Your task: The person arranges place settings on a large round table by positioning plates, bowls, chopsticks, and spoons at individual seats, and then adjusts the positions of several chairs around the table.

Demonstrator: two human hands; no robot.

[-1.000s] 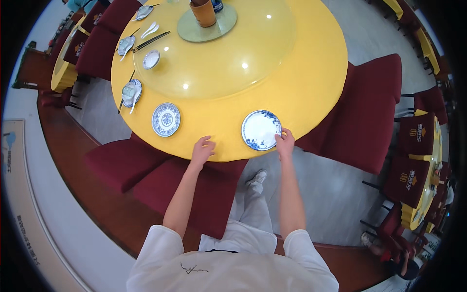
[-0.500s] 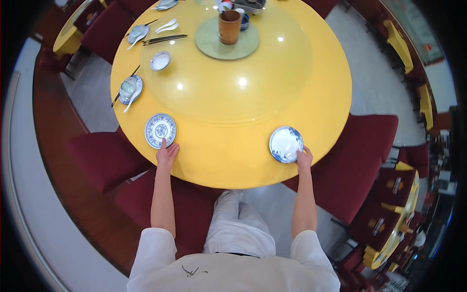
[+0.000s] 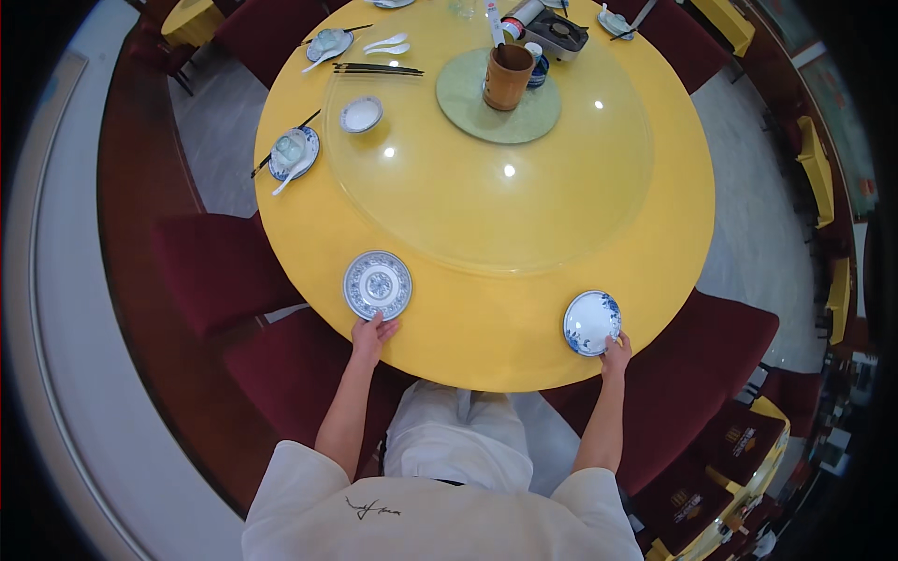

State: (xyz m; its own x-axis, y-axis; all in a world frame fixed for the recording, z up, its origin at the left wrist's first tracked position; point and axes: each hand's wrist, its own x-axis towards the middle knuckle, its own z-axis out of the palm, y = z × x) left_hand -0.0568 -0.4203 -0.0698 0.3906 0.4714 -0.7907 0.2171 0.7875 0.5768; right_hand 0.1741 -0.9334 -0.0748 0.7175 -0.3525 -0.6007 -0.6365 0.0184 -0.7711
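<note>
A blue-and-white patterned plate [image 3: 378, 265] is at the near left of the yellow round table [image 3: 486, 351]. My left hand [image 3: 370, 338] is at its near rim, one digit over the edge and the others to the right, gripping it. Farther right, a white plate with blue floral edging [image 3: 587, 323] is near the front edge. My right hand [image 3: 615, 355] pinches its lower right rim. Whether either plate is lifted slightly or resting on the cloth, I cannot tell.
A glass turntable [image 3: 468, 224] carries a brown cup [image 3: 507, 79] on a green disc and a portable stove [image 3: 552, 35]. Along the left stand a white bowl [image 3: 361, 115], dark chopsticks [image 3: 379, 69] and a place setting [image 3: 294, 154]. Dark red chairs [image 3: 687, 374] flank me.
The whole view has shifted, so the table sits lower and further right. The left plate, with my hand at its rim, is farther right along the table. My right hand still grips the other plate.
</note>
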